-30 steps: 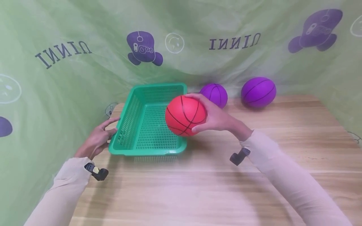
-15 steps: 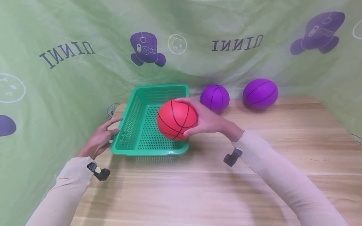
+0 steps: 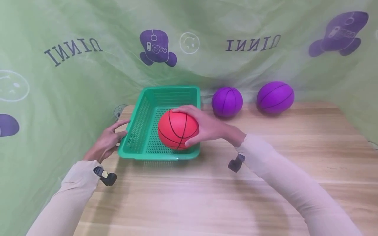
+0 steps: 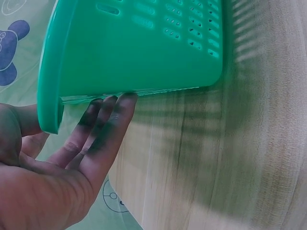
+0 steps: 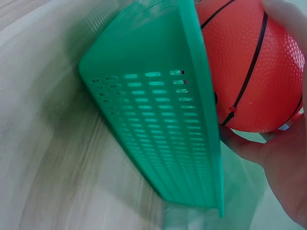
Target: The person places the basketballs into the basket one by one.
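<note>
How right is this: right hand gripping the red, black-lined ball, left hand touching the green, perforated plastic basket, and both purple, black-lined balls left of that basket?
The side is wrong: the head view shows one purple ball and the other purple ball to the right of the basket. The rest stands: right hand gripping the red ball, left hand touching the basket.

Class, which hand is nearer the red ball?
Right. The right hand grips the red ball; the left hand is apart from it, at the left side of the green basket.
</note>
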A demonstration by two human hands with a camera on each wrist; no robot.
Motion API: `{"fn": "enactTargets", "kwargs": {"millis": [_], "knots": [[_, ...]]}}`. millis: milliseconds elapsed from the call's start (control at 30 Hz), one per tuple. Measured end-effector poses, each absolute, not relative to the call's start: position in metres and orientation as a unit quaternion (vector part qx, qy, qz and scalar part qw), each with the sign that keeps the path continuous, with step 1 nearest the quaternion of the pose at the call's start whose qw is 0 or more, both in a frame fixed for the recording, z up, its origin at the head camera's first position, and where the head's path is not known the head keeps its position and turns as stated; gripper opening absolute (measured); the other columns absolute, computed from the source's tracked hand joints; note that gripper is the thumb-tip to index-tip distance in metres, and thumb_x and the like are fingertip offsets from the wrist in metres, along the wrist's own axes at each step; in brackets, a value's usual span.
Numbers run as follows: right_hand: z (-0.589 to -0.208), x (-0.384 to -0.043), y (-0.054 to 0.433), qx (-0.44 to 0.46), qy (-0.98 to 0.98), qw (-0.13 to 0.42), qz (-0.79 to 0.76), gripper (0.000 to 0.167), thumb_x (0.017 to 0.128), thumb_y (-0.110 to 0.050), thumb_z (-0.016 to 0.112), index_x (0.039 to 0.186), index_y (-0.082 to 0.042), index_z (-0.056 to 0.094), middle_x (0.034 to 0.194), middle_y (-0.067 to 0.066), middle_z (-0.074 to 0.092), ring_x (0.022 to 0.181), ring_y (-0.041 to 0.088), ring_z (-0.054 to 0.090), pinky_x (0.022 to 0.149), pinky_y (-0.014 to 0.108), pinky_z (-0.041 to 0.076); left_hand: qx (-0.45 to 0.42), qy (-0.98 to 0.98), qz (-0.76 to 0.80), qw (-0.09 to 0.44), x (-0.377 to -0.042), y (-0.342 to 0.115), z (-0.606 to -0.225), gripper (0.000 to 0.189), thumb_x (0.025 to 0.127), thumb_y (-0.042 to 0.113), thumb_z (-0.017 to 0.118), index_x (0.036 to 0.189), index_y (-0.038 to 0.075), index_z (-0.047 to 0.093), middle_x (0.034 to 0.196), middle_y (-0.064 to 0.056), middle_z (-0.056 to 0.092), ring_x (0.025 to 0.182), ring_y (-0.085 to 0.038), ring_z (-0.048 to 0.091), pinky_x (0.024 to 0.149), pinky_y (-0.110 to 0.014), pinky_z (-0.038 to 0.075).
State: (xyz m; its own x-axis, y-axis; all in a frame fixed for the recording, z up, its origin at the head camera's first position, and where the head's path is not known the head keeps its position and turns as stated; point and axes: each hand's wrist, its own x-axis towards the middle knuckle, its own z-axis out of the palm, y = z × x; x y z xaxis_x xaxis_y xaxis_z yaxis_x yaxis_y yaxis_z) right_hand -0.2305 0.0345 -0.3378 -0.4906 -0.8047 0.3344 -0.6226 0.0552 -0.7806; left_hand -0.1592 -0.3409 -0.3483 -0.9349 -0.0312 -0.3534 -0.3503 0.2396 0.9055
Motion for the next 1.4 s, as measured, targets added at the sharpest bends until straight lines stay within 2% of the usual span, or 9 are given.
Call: {"fn": "enactTargets", "kwargs": {"millis": [167, 333, 500, 767, 967, 1200, 1400], "knots": [[-0.339, -0.230, 0.032, -0.501, 0.731, 0.112, -0.450, 0.098, 0.069, -0.034, 0.093, 0.151, -0.030, 0.040, 0.147, -0.003, 0.035, 0.131, 0.018, 0.040, 0.089, 0.033, 0.054, -0.123, 0.776, 0.603, 0.134, -0.160, -0.339, -0.349, 0.058, 0.107, 0.011, 0.044, 0.160, 0.025, 0.026, 0.136, -0.020, 0.041, 0.096, -0.013, 0.064, 0.081, -0.039, 0.057], [-0.336, -0.229, 0.024, -0.529, 0.724, 0.132, -0.423, 0.094, 0.072, -0.034, 0.089, 0.151, -0.027, 0.040, 0.149, 0.000, 0.032, 0.135, 0.020, 0.033, 0.091, 0.033, 0.053, -0.125, 0.780, 0.600, 0.129, -0.159, -0.340, -0.351, 0.057, 0.107, 0.012, 0.043, 0.160, 0.024, 0.026, 0.136, -0.019, 0.041, 0.096, -0.012, 0.063, 0.079, -0.037, 0.057], [-0.337, -0.231, 0.017, -0.529, 0.737, 0.142, -0.396, 0.093, 0.072, -0.033, 0.089, 0.151, -0.027, 0.040, 0.149, 0.001, 0.030, 0.134, 0.020, 0.034, 0.091, 0.031, 0.052, -0.130, 0.785, 0.592, 0.128, -0.158, -0.341, -0.352, 0.057, 0.107, 0.013, 0.042, 0.160, 0.025, 0.026, 0.141, -0.018, 0.037, 0.100, -0.013, 0.061, 0.080, -0.037, 0.057], [-0.344, -0.230, 0.004, -0.554, 0.769, 0.117, -0.298, 0.095, 0.067, -0.023, 0.092, 0.148, -0.026, 0.043, 0.149, 0.004, 0.031, 0.135, 0.020, 0.029, 0.092, 0.027, 0.049, -0.134, 0.781, 0.596, 0.132, -0.158, -0.339, -0.353, 0.056, 0.108, 0.014, 0.043, 0.160, 0.026, 0.026, 0.135, -0.018, 0.042, 0.098, -0.015, 0.063, 0.079, -0.039, 0.058], [-0.346, -0.230, -0.001, -0.572, 0.774, 0.111, -0.248, 0.095, 0.067, -0.023, 0.093, 0.148, -0.023, 0.044, 0.147, 0.007, 0.033, 0.135, 0.024, 0.029, 0.093, 0.030, 0.048, -0.134, 0.771, 0.607, 0.136, -0.159, -0.336, -0.351, 0.057, 0.107, 0.012, 0.043, 0.160, 0.026, 0.026, 0.132, -0.016, 0.043, 0.096, -0.015, 0.064, 0.078, -0.039, 0.058], [-0.342, -0.232, -0.003, -0.568, 0.782, 0.116, -0.229, 0.094, 0.068, -0.025, 0.092, 0.149, -0.026, 0.043, 0.147, 0.005, 0.032, 0.135, 0.022, 0.029, 0.094, 0.029, 0.048, -0.123, 0.773, 0.608, 0.133, -0.160, -0.338, -0.347, 0.057, 0.107, 0.011, 0.044, 0.160, 0.025, 0.027, 0.125, -0.014, 0.048, 0.091, -0.012, 0.066, 0.076, -0.037, 0.058], [-0.345, -0.232, -0.009, -0.565, 0.792, 0.113, -0.202, 0.092, 0.069, -0.025, 0.091, 0.148, -0.026, 0.044, 0.147, 0.007, 0.033, 0.135, 0.025, 0.030, 0.095, 0.034, 0.048, -0.122, 0.769, 0.613, 0.133, -0.160, -0.337, -0.347, 0.059, 0.107, 0.010, 0.044, 0.160, 0.024, 0.025, 0.123, -0.016, 0.050, 0.089, -0.012, 0.067, 0.075, -0.035, 0.059]]}}
